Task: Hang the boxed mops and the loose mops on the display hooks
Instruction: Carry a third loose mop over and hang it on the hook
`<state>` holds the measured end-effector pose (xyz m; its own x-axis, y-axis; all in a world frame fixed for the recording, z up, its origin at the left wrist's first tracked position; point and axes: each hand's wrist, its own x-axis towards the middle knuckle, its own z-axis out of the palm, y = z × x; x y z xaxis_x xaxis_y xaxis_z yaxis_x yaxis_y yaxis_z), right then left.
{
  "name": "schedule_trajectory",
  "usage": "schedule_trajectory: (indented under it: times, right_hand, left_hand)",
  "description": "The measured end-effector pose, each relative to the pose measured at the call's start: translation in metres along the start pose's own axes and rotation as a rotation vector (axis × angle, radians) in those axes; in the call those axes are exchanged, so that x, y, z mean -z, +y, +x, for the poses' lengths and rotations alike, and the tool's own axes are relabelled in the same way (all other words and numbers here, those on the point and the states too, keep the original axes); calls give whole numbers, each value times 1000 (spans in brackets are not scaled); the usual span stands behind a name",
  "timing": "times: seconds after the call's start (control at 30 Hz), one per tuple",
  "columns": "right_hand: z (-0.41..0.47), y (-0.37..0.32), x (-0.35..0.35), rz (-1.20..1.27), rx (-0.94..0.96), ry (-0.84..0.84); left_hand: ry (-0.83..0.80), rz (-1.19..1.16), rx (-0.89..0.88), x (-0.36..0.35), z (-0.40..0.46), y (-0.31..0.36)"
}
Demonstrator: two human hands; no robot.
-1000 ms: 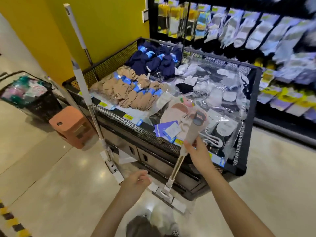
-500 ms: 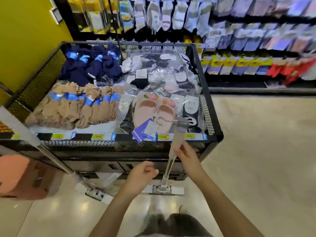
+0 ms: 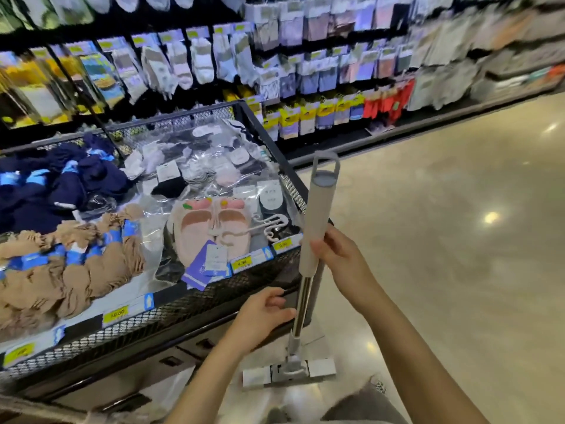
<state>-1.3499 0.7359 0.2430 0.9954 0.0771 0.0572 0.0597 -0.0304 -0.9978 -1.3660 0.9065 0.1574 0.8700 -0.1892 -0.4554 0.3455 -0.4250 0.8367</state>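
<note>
Bright overhead store light; ceiling lamps glare as white spots on the glossy floor (image 3: 458,240). Hanging sock packs (image 3: 458,41) smear with motion blur; wide-angle edges bow.

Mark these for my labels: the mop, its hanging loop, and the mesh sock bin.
mop (image 3: 315,228): head view, on the grey handle sleeve.
hanging loop (image 3: 326,158): head view, on the loop's top arc.
mesh sock bin (image 3: 195,304): head view, on its front mesh wall.

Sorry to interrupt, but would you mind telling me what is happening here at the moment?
A person is standing in a shop aisle holding a loose flat mop upright. The right hand grips its grey handle; the left hand is at the metal pole lower down. The mop head sits near the floor, beside a mesh bin of socks. The mop is not yet on any hook.
</note>
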Motion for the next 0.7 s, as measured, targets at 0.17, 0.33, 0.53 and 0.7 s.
schedule_trajectory:
  times: [0.17, 0.33, 0.53, 0.7]
  right_hand:
    - [-6, -29, 43, -6, 20, 103]
    - [-19, -49, 107, -29, 17, 228]
    - [-38, -61, 214, -19, 23, 396]
    - [-56, -65, 303, -20, 29, 516]
  left_hand:
    - [-131, 26, -172, -43, 23, 49]
    - [-259, 36, -224, -105, 44, 86]
    - [-328, 32, -323, -199, 65, 153]
    - [-431, 9, -390, -284, 85, 202]
